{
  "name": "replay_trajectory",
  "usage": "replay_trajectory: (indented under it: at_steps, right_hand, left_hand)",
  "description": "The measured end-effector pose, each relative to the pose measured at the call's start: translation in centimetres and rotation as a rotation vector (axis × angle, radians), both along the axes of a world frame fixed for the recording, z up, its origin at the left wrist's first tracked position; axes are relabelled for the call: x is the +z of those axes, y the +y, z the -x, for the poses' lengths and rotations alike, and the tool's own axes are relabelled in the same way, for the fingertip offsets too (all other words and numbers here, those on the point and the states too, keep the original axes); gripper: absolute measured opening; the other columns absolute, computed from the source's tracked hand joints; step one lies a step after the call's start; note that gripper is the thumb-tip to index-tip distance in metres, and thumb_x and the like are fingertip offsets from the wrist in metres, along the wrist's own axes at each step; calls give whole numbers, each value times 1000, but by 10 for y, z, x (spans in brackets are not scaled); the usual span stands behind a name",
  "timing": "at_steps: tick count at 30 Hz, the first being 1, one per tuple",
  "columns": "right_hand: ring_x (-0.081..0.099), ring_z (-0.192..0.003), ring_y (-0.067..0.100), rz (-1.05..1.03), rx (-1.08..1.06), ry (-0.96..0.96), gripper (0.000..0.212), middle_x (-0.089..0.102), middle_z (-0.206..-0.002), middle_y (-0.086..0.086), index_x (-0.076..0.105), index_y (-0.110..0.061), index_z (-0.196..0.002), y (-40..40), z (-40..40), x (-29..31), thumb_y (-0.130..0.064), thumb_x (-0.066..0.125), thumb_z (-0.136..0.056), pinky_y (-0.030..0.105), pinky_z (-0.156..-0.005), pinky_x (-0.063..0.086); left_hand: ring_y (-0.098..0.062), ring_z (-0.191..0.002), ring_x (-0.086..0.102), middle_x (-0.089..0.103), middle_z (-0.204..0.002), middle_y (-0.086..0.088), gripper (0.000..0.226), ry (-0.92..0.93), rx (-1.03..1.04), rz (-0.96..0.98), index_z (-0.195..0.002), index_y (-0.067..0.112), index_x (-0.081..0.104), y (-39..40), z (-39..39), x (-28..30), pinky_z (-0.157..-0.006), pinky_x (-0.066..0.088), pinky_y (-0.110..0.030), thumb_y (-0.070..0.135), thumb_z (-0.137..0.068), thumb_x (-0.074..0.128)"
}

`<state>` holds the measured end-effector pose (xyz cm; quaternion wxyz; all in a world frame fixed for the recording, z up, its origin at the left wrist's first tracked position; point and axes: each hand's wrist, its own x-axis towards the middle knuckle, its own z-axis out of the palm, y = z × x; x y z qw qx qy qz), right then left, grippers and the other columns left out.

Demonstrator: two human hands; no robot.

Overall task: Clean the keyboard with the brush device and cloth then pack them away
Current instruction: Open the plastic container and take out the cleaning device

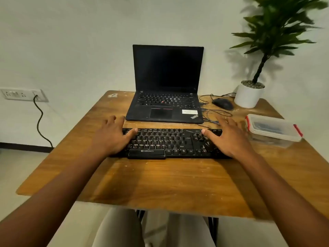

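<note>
The worktop fills the middle of the frame, wooden, scuffed with pale marks. Upper right, a plant rises out of a white pot at the worktop's far right corner. Dead centre at the back, the laptop stands open, screen dark. Just in front of it lies the keyboard, black, lying across the middle of the frame, dusty between the keys. Your left hand sits over the keyboard's left end, fingers spread and relaxed, thumb resting on the top key row, grasping nothing. Your right hand mirrors it over the right end, fingers loose and reaching past the far edge, thumb on the keys near the number pad, holding nothing either. At the right edge of the frame, a clear box with red clips sits lid on, something dark and bluish inside; you can't tell what. Behind your right hand, a black mouse rests beside the pot, its cable looping toward the laptop. Left edge, a wall socket with a black lead hanging down.
</note>
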<state>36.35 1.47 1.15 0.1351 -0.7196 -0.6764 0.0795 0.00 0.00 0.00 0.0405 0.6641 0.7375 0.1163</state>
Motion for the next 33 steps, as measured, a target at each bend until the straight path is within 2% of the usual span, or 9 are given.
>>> replay_trajectory:
  at_steps: [4, 9, 12, 17, 21, 24, 27, 33]
  right_hand:
    - [15, -155, 41, 104, -99, 36, 98, 21, -169, 11, 21, -32, -163, 2, -10, -6, -88, 41, -84, 63, -120, 22]
    - [28, -150, 42, 139, -155, 83, 99, 34, -162, 16, 23, -30, -162, 9, -7, -21, -86, 47, -84, 57, -116, 32]
    - [36, -145, 41, 104, -181, 114, 93, 46, -152, 17, 32, -24, -158, 13, -8, -29, -81, 51, -87, 54, -112, 39]
    - [50, -132, 38, 37, -211, 194, 80, 60, -133, 12, 51, -18, -141, 17, -9, -37, -76, 56, -86, 53, -103, 50]
    - [56, -121, 37, 23, -201, 203, 88, 65, -120, 10, 59, -18, -126, 8, -9, -33, -88, 42, -75, 52, -95, 54]
    - [58, -114, 36, 12, -196, 191, 94, 65, -113, 9, 61, -18, -117, -5, -11, -32, -93, 33, -69, 51, -91, 55]
    - [58, -112, 35, -10, -205, 183, 94, 65, -111, 8, 62, -19, -114, -25, -11, -28, -95, 31, -71, 51, -89, 56]
    - [48, -124, 40, 39, -215, 143, 89, 61, -125, 14, 57, -14, -127, -69, -9, -24, -88, 36, -83, 50, -93, 50]
  left_hand:
    - [-47, -146, 31, 37, -156, -27, 88, 38, 85, 145, -160, 18, 29, 4, -1, -5, -117, 32, -55, 78, -95, 30]
    - [-48, -147, 31, 36, -157, -31, 91, 8, 125, 156, -162, 11, 26, 10, -13, -12, -118, 31, -53, 76, -98, 34]
    - [-44, -140, 42, 47, -149, -30, 87, 4, 157, 137, -152, 3, 39, 15, -10, -14, -114, 37, -49, 73, -99, 37]
    - [-40, -124, 54, 59, -133, -27, 79, -13, 182, 114, -129, 0, 60, 23, -3, -19, -104, 46, -46, 70, -100, 40]
    - [-40, -112, 58, 62, -123, -26, 77, -46, 184, 80, -115, 0, 66, 20, -2, -17, -96, 50, -47, 71, -99, 41]
    - [-41, -111, 58, 62, -121, -26, 77, -53, 180, 51, -112, 0, 66, 13, -1, -12, -95, 50, -48, 72, -99, 41]
    - [-40, -114, 56, 61, -123, -25, 78, -49, 177, 48, -115, 1, 66, 3, 1, -7, -97, 49, -48, 73, -98, 40]
    - [-39, -110, 57, 62, -120, -24, 79, -46, 148, 100, -110, 3, 66, -25, 6, -12, -95, 49, -47, 75, -98, 35]
